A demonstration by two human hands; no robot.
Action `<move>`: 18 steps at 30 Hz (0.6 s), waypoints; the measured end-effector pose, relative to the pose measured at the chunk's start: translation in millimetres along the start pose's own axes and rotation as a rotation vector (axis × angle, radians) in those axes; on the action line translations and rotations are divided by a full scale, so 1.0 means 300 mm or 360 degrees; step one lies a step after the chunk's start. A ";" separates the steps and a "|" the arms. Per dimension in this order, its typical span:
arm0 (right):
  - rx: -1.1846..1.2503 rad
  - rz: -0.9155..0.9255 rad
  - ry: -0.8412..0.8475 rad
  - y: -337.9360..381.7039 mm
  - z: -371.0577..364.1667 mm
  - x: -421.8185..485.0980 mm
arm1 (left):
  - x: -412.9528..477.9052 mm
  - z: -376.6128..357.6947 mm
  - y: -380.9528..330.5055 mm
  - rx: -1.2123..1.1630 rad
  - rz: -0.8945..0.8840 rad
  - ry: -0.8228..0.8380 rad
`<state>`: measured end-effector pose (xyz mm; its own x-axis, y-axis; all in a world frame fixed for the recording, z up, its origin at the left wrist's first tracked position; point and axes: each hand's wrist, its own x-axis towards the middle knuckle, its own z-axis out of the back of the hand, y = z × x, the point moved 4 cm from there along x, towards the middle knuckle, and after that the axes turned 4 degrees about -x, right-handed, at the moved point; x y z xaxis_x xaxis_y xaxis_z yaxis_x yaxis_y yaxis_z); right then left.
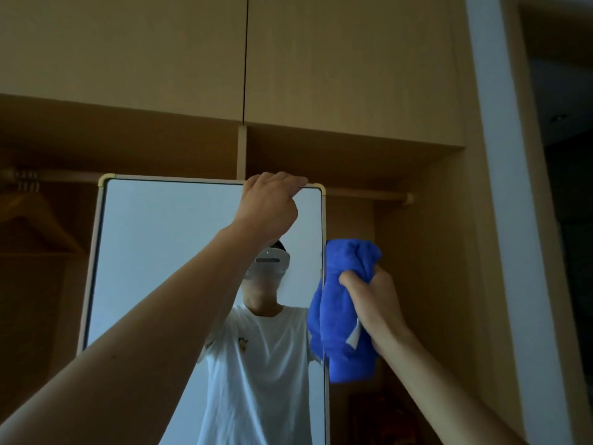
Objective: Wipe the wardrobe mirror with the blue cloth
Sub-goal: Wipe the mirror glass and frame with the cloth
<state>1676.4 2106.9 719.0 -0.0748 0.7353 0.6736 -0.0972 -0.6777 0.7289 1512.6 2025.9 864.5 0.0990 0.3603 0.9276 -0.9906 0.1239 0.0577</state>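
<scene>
A tall framed mirror [154,252] stands out from the open wardrobe, its pale frame rounded at the top corners. My left hand [269,203] grips the top edge of the mirror near its right corner, fingers curled over the frame. My right hand [372,293] is closed around a bunched blue cloth [343,316], held at the mirror's right edge about mid-height in view. Part of the cloth overlaps the right frame, and its reflection shows in the glass. A white label hangs from the cloth.
Behind the mirror is the wardrobe's open compartment with a hanging rail [369,195] and wooden hangers [29,207] at the left. Closed upper cabinet doors [128,53] sit above. A white wall edge [500,155] runs down the right.
</scene>
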 end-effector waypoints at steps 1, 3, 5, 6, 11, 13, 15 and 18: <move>0.0033 -0.0008 -0.0038 0.033 0.003 0.022 | -0.001 0.000 -0.002 -0.0012 0.0010 -0.0016; 0.0102 0.0007 -0.0097 0.114 0.006 0.082 | -0.003 -0.001 -0.006 -0.0023 0.0025 -0.0043; 0.0087 0.0103 -0.0101 0.216 0.016 0.150 | -0.003 -0.004 -0.008 -0.0022 0.0038 -0.0043; 0.0101 0.0153 -0.0091 0.268 0.024 0.186 | -0.004 -0.005 -0.008 -0.0014 0.0039 -0.0039; -0.0230 0.0537 -0.0111 0.427 0.043 0.296 | -0.006 0.000 -0.014 0.0029 -0.0015 0.0012; -0.0387 0.0634 -0.0063 0.431 0.043 0.307 | -0.006 0.010 -0.009 0.0032 -0.0059 0.0069; -0.0352 0.0627 0.0019 0.417 0.051 0.323 | -0.005 0.021 0.001 0.0003 -0.0094 0.0149; -0.0256 0.0582 0.0068 0.403 0.055 0.336 | 0.001 0.052 0.044 -0.0012 -0.0026 0.0215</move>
<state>1673.5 2098.9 877.1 -0.1745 0.4478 0.8770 -0.2104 -0.8870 0.4111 1498.0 2013.3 871.4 0.1272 0.4796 0.8682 -0.9881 0.1374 0.0689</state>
